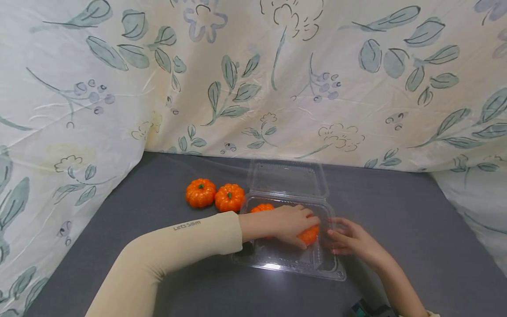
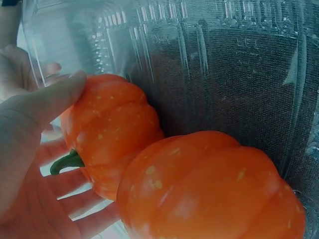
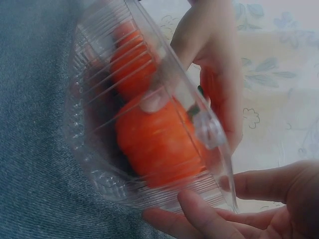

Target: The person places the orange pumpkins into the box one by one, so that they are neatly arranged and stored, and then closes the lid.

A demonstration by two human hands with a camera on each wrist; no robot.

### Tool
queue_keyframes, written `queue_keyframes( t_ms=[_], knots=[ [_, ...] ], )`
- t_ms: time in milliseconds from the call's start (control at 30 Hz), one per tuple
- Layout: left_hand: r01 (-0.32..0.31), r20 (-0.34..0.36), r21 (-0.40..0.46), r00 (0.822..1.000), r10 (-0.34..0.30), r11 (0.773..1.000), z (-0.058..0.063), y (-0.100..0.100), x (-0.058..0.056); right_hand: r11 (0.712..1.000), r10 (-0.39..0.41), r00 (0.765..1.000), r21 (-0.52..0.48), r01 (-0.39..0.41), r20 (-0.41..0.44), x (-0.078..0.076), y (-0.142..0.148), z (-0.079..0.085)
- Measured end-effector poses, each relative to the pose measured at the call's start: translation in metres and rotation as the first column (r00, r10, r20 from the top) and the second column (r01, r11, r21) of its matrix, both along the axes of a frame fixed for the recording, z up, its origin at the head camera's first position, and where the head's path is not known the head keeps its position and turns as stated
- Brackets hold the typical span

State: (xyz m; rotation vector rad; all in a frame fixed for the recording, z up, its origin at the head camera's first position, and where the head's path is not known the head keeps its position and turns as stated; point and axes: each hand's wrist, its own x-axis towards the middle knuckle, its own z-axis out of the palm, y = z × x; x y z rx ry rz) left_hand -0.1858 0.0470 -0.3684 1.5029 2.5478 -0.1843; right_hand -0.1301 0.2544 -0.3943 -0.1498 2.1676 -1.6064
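A clear plastic clamshell container (image 1: 293, 264) lies with its lid (image 1: 289, 178) folded back. Inside it my left hand (image 1: 291, 222) holds a small orange pumpkin (image 1: 310, 236), its thumb on one side and spread fingers on the other. The green stem of this pumpkin (image 2: 109, 124) shows in the left wrist view. A second pumpkin (image 2: 214, 189) sits against it in the container, partly hidden by my left arm in the head view. My right hand (image 1: 354, 242) holds the container's right rim, fingers on both sides of the edge (image 3: 232, 191).
Two more orange pumpkins, one at the left (image 1: 200, 193) and one beside the container (image 1: 229, 197), stand on the dark grey cloth (image 1: 119, 229). A floral curtain (image 1: 253, 79) hangs behind and at the sides. Near the right wrist lies a black device (image 1: 370, 309).
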Motion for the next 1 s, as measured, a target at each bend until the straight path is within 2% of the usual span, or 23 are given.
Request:
queue_keyframes(
  t_ms=[467, 667, 800, 1000],
  knots=[
    [-0.007, -0.021, -0.014, 1.000, 0.007, 1.000, 0.000, 0.003, -0.001, 1.000, 0.004, 1.000, -0.003, -0.004, -0.002, -0.001, 0.000, -0.001],
    [0.013, -0.064, -0.023, 0.998, -0.015, 1.000, 0.003, 0.002, -0.001, 1.000, 0.013, 1.000, -0.015, -0.013, -0.009, 0.000, 0.000, 0.001],
    [0.014, -0.071, -0.021, 0.997, -0.015, 1.000, 0.010, 0.002, -0.003, 1.000, 0.012, 1.000, -0.019, -0.012, -0.010, 0.001, 0.000, 0.002],
    [0.022, -0.097, -0.043, 0.995, -0.026, 0.999, 0.033, -0.002, -0.005, 1.000, 0.000, 1.000, -0.005, 0.000, 0.000, 0.000, -0.001, 0.003]
  ],
)
